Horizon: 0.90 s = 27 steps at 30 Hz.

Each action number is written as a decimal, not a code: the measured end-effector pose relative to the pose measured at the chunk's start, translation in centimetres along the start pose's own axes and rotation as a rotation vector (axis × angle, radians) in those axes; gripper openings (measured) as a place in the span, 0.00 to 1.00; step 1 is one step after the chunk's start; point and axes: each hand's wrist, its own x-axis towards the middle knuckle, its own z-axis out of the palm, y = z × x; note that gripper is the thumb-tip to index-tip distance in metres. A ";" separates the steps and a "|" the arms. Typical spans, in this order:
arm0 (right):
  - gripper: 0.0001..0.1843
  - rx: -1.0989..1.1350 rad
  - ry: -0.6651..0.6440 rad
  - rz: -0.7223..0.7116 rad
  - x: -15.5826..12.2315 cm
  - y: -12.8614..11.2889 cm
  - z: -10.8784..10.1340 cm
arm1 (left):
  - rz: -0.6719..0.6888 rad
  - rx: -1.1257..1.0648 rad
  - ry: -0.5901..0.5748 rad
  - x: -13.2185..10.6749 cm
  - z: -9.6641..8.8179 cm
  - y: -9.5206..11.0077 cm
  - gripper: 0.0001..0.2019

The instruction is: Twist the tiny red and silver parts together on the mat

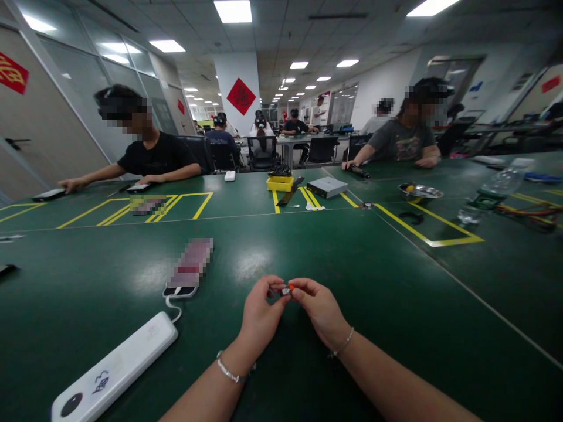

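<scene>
A green table (pixel 373 363) is filling the near scene. At its near middle, the left hand (pixel 263 310) and right hand (pixel 323 310) are pinching a small orange-and-silver piece (pixel 287 291) between closed fingertips, presumably steadying something tiny. Left, a phone (pixel 193 264) is lying near a white power bank (pixel 118 363), seemingly because a short cable (pixel 177 308) is linking them.

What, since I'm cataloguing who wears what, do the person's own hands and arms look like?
The left hand and right hand are ungloved, and no sleeves show on the arms. The left wrist wears a thick bracelet, silvery; the right, a thin bracelet, also silvery. No cables or markings are visible on either arm.
</scene>
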 end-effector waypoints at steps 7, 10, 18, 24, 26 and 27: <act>0.15 0.056 0.056 0.007 -1.0 0.8 0.8 | 0.046 0.061 0.057 -0.2 -0.1 0.5 0.09; 0.16 0.172 0.034 0.034 -1.3 1.1 1.1 | 0.049 0.071 0.087 -0.2 -0.1 0.7 0.08; 0.16 0.360 -0.023 0.092 -1.7 1.0 1.7 | 0.108 0.107 0.147 -0.8 -0.1 0.6 0.08; 0.16 0.393 -0.023 0.113 -1.6 0.7 1.7 | 0.144 0.182 0.151 -0.7 -0.1 0.4 0.07; 0.15 0.427 -0.035 0.138 -1.8 0.4 1.7 | 0.154 0.189 0.155 -0.7 -0.2 0.5 0.07; 0.15 0.446 -0.038 0.150 -1.9 0.2 1.7 | 0.163 0.193 0.155 -0.7 -0.2 0.6 0.07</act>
